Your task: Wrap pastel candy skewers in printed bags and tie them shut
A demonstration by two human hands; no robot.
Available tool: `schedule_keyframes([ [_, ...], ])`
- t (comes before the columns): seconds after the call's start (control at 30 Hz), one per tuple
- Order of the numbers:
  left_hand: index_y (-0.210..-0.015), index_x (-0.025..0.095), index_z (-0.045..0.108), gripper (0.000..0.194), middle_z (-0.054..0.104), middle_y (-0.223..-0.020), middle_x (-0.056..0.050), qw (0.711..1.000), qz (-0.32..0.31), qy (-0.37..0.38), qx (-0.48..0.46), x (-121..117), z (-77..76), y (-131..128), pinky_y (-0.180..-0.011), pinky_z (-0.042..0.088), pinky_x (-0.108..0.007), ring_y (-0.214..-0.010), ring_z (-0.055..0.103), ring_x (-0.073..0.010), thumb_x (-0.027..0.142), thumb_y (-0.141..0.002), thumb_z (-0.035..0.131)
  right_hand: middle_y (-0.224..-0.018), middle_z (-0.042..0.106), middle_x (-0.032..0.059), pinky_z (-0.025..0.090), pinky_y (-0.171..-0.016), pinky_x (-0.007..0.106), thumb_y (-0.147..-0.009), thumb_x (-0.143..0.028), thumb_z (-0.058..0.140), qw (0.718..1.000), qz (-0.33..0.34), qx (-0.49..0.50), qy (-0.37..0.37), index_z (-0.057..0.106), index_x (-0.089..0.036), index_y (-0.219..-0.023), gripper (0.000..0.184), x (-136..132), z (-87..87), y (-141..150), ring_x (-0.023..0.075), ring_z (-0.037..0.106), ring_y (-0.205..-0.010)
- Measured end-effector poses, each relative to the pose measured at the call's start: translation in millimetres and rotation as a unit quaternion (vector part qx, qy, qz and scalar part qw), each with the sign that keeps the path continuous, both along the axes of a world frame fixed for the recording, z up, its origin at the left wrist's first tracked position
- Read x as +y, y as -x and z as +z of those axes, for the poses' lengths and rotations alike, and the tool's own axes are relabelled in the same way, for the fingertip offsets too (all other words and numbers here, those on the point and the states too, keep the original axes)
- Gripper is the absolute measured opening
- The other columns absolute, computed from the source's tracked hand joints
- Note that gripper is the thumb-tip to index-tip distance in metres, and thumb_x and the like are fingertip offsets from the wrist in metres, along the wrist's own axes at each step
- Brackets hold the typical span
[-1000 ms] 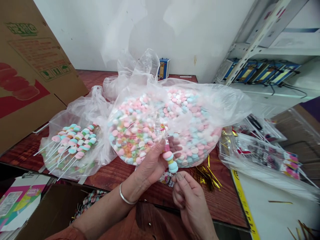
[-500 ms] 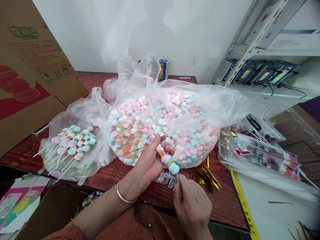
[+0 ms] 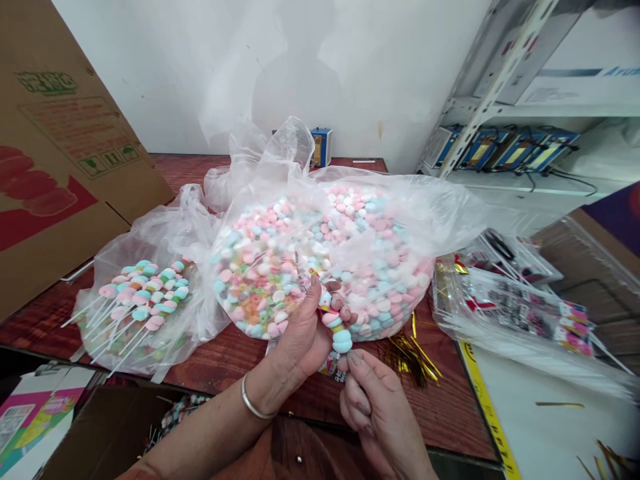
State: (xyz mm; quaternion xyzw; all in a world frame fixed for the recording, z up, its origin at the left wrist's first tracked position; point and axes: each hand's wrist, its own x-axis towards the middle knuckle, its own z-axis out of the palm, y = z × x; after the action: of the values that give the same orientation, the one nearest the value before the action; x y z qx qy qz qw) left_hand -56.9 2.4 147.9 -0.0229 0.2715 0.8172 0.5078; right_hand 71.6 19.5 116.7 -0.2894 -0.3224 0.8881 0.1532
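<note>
Between my hands is a marshmallow lollipop [image 3: 342, 341] with pink, yellow and blue pieces threaded in a row, its blue end pointing toward me. My left hand [image 3: 303, 337], a silver bangle on its wrist, curls around the far part of it, where a printed clear wrapper [image 3: 301, 272] sticks up past the thumb. Close to the blue end, thumb and forefinger of my right hand [image 3: 373, 400] are pinched together at the stick, which they mostly hide. Under the hands lies a printed packet [image 3: 334, 368], partly covered.
Behind the hands spreads a large clear bag of pastel marshmallows [image 3: 390, 267]. Finished marshmallow sticks [image 3: 150, 293] rest on a smaller bag at left, near a cardboard box [image 3: 65, 153]. Gold twist ties [image 3: 413, 357] and a stack of printed wrappers [image 3: 520, 307] are at right.
The lollipop now hangs more steeply, and a pink piece shows below my left fingers. My right hand has turned, its fingers more visible. The view has shifted slightly.
</note>
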Motion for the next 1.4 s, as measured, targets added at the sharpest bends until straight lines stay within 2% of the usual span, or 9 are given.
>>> schedule_keyframes([
  [0.2, -0.098, 0.013, 0.064, 0.038, 0.057, -0.067, 0.002, 1.000, -0.013, -0.012, 0.018, -1.8, 1.7, 1.3, -0.070, 0.058, -0.029, -0.060, 0.059, -0.0115, 0.050, -0.088, 0.065, -0.043, 0.028, -0.0139, 0.017, -0.036, 0.014, -0.075, -0.051, 0.080, 1.000, -0.023, 0.016, -0.006, 0.066, -0.015, -0.076, 0.038, 0.1, -2.2, 4.9, 0.0007, 0.015, -0.036],
  [0.33, -0.103, 0.015, 0.065, 0.031, 0.069, -0.087, -0.004, 0.995, 0.001, -0.010, 0.101, -5.7, 2.3, 8.5, -0.074, 0.058, -0.029, -0.077, 0.068, -0.0164, 0.028, -0.079, 0.078, -0.045, 0.027, -0.0137, 0.017, -0.037, 0.016, -0.078, -0.052, 0.077, 0.998, -0.045, 0.003, -0.040, 0.066, -0.015, -0.077, 0.038, 4.4, -8.7, 3.8, 0.0020, 0.014, -0.039],
  [0.5, -0.086, 0.012, 0.067, 0.020, 0.070, -0.076, -0.004, 0.996, 0.012, 0.027, 0.089, -5.9, -1.2, 10.0, -0.080, 0.058, -0.033, -0.074, 0.071, -0.0177, 0.030, -0.081, 0.077, -0.051, 0.031, -0.0101, 0.019, -0.040, 0.018, -0.088, -0.055, 0.065, 0.979, -0.047, -0.038, -0.194, 0.063, -0.017, -0.079, 0.040, 9.0, -17.1, -5.6, 0.0056, 0.021, -0.044],
  [0.6, -0.084, 0.011, 0.068, 0.027, 0.072, -0.078, -0.007, 0.997, 0.013, 0.030, 0.068, -4.2, -4.0, 2.6, -0.085, 0.058, -0.040, -0.081, 0.073, -0.0227, 0.038, -0.086, 0.071, -0.055, 0.041, -0.0056, 0.027, -0.044, 0.019, -0.093, -0.053, 0.057, 0.927, -0.066, -0.102, -0.356, 0.062, -0.018, -0.074, 0.040, 9.4, -14.2, -11.0, 0.0085, 0.034, -0.049],
  [0.7, -0.084, 0.012, 0.068, 0.025, 0.074, -0.080, -0.008, 0.997, 0.013, 0.015, 0.070, -2.8, -7.3, -9.4, -0.088, 0.057, -0.042, -0.088, 0.073, -0.0250, 0.037, -0.085, 0.072, -0.061, 0.055, -0.0017, 0.038, -0.051, 0.020, -0.097, -0.044, 0.051, 0.843, -0.102, -0.143, -0.509, 0.065, -0.018, -0.078, 0.035, 8.2, -7.8, -13.2, 0.0116, 0.048, -0.054],
  [0.83, -0.086, 0.012, 0.068, 0.024, 0.074, -0.085, -0.010, 0.996, -0.040, 0.014, 0.074, -3.1, -10.4, -16.4, -0.089, 0.057, -0.041, -0.091, 0.073, -0.0253, 0.034, -0.082, 0.075, -0.062, 0.064, -0.0016, 0.042, -0.053, 0.019, -0.097, -0.034, 0.050, 0.750, -0.133, -0.157, -0.628, 0.070, -0.018, -0.086, 0.028, 7.4, -5.3, -13.8, 0.0116, 0.054, -0.051],
  [1.0, -0.114, 0.017, 0.065, 0.041, 0.070, -0.116, -0.011, 0.997, 0.018, -0.010, 0.079, -2.8, -3.9, 5.3, -0.089, 0.057, -0.036, -0.102, 0.070, -0.0235, 0.031, -0.078, 0.080, -0.067, 0.068, -0.0030, 0.045, -0.054, 0.015, -0.098, -0.031, 0.050, 0.753, -0.126, -0.148, -0.629, 0.071, -0.019, -0.089, 0.026, 9.6, -4.9, -15.7, 0.0102, 0.059, -0.054],
  [1.13, -0.111, 0.013, 0.065, 0.037, 0.067, -0.083, -0.002, 0.996, 0.045, -0.025, 0.075, 1.7, 3.4, 14.1, -0.077, 0.057, -0.028, -0.074, 0.067, -0.0130, 0.025, -0.079, 0.080, -0.068, 0.069, -0.0034, 0.046, -0.055, 0.014, -0.100, -0.030, 0.049, 0.749, -0.120, -0.142, -0.636, 0.071, -0.019, -0.090, 0.027, 8.8, -3.1, -14.8, 0.0098, 0.063, -0.057],
  [1.4, -0.086, 0.015, 0.061, 0.023, 0.056, -0.071, 0.004, 0.997, 0.068, -0.007, 0.030, 9.3, 2.1, -12.0, -0.064, 0.055, -0.023, -0.058, 0.053, -0.0067, 0.026, -0.079, 0.080, -0.078, 0.076, 0.0055, 0.047, -0.062, 0.023, -0.099, -0.023, 0.050, 0.605, -0.163, -0.158, -0.763, 0.072, -0.014, -0.104, 0.025, 7.8, -17.4, -10.7, 0.0157, 0.068, -0.063],
])
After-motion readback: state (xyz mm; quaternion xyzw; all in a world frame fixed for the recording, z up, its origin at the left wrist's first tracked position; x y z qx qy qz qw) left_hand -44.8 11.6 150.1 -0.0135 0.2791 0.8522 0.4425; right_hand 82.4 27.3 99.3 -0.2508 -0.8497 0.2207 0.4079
